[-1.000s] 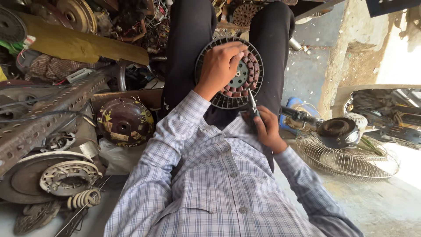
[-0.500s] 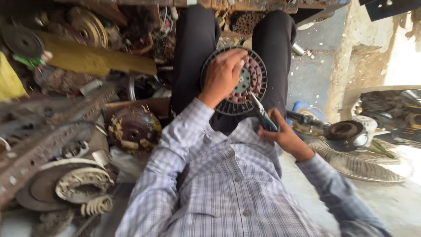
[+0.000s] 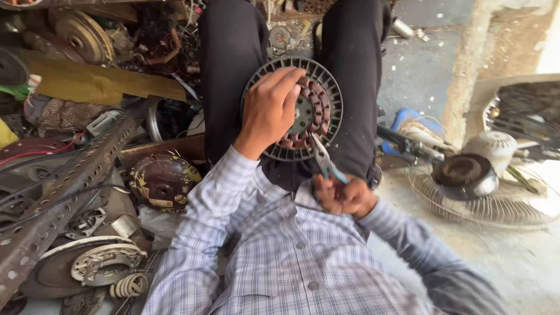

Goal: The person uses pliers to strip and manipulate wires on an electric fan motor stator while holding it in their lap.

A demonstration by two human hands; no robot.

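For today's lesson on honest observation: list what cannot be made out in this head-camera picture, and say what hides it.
- Head view: part of the round motor stator under the left hand.
- Head view: pliers handles, mostly hidden inside the right hand.
- Head view: right forearm, motion-blurred.
- Head view: the legs, cut off by the top edge.
- Head view: scrap heap parts at left, too cluttered to identify.

- Shirt (image 3: 303,262): pale blue-white check.
- Trousers (image 3: 233,76): black.
- Fan motor (image 3: 294,111): dark grey ribbed rim, copper-brown windings.
- Pliers (image 3: 325,162): blue handles, grey metal tips.
- Round cover (image 3: 163,182): dark maroon, yellow flecks.
- Fan guard (image 3: 484,207): pale wire mesh.
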